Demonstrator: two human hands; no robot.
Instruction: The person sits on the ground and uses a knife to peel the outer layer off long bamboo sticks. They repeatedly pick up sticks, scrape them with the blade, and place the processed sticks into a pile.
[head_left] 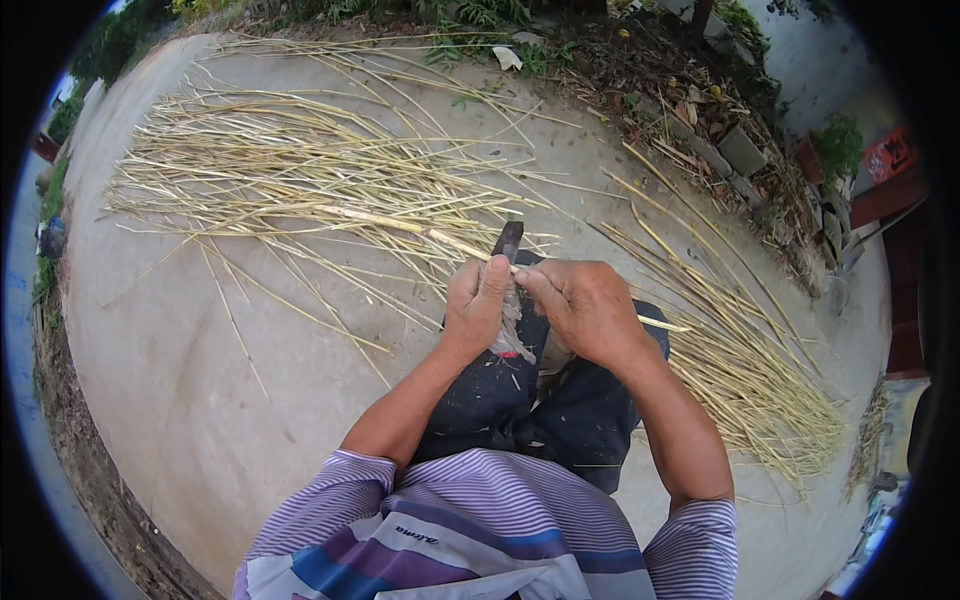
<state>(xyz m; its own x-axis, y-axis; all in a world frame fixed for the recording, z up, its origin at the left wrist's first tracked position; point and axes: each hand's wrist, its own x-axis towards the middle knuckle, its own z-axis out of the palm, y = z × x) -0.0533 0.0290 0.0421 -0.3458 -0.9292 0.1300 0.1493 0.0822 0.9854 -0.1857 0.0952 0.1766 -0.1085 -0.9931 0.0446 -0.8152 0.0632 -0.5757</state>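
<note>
A long, pale stalk (447,240) runs from over the far pile, between my hands, to a light end beyond the right wrist. My left hand (474,305) is closed with its thumb up, pressed against the stalk. Opposite it, my right hand (585,305) pinches the same stalk between thumb and curled fingers. A dark, flat blade (509,240) sticks up between the hands and meets the stalk; its lower end and what holds it are hidden. Below it, a worn grey cloth (514,325) lies over my left thigh, in dark trousers (470,405).
A wide pile of thin, yellowish stalks (270,160) is spread on the concrete ground (200,400) ahead and to the left. Another bundle of stalks (740,370) lies right of my knees. Leaf litter and broken blocks (740,150) edge the far right, near a potted plant (835,148).
</note>
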